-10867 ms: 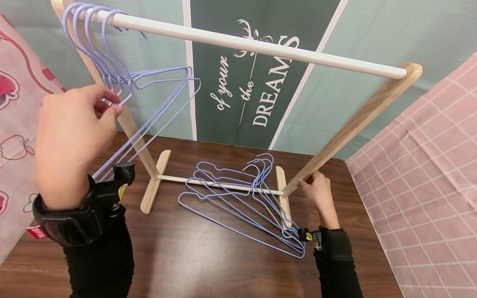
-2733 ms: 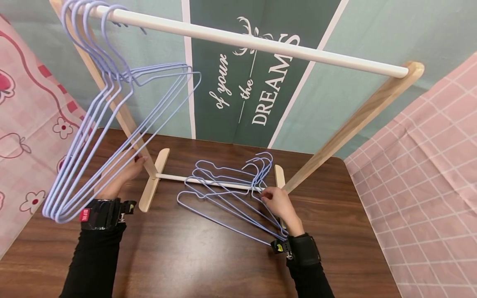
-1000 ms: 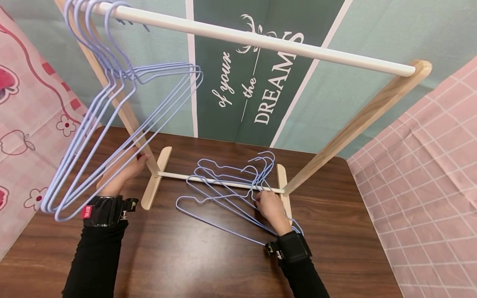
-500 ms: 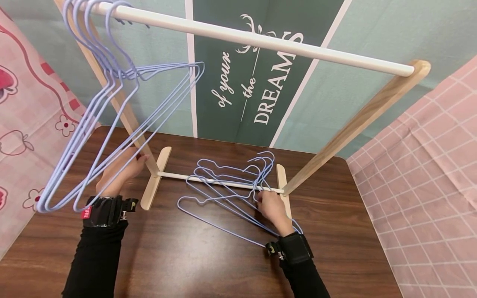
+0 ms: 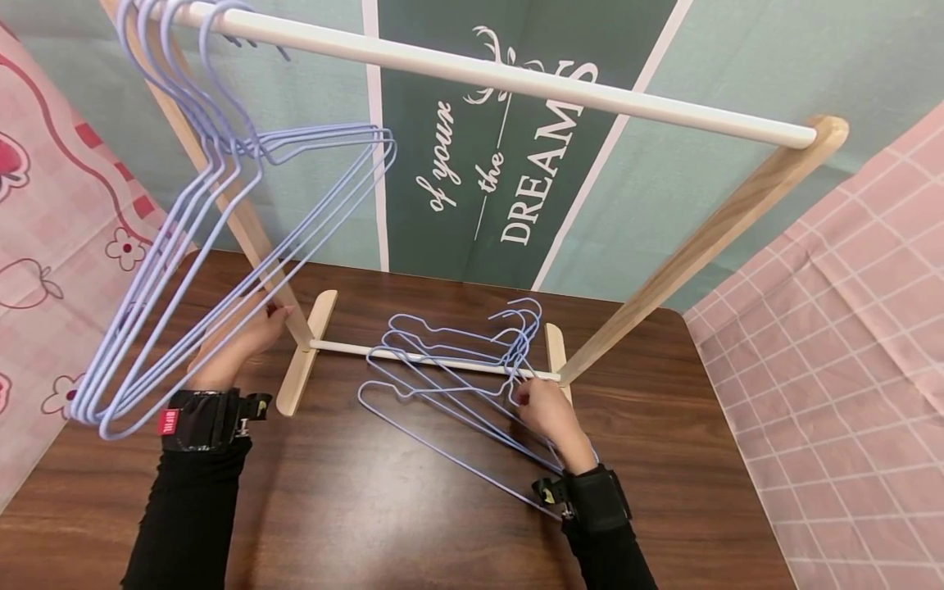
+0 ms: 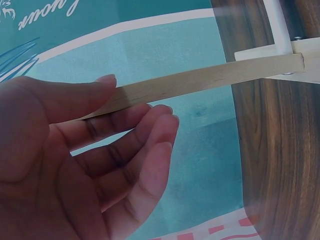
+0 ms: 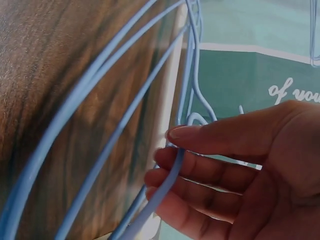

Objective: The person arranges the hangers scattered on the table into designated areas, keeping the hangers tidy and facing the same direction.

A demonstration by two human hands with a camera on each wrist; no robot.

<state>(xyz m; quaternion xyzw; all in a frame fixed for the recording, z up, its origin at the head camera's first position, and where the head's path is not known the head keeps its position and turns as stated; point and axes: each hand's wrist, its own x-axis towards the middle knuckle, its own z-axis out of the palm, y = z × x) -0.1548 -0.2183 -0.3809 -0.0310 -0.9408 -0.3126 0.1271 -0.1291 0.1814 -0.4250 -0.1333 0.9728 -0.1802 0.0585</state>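
Blue hangers [image 5: 514,358] lie overlapping across the lower rail [image 5: 342,351], their hooks near the right post [image 5: 701,246]. Brown tabletop [image 5: 383,508] spreads from this pile to the bottom of the head view; its far edge meets the green backdrop [image 5: 465,238]. On the upper bar [image 5: 516,78], a long stretch separates the hung hangers [image 5: 234,146], bunched at the left end, from the right post. The right hand [image 5: 551,414] pinches one wire of the pile; the left hand [image 6: 60,165] grips the left post [image 6: 190,82]. Four hangers hang; four appear piled, though overlap obscures that count.
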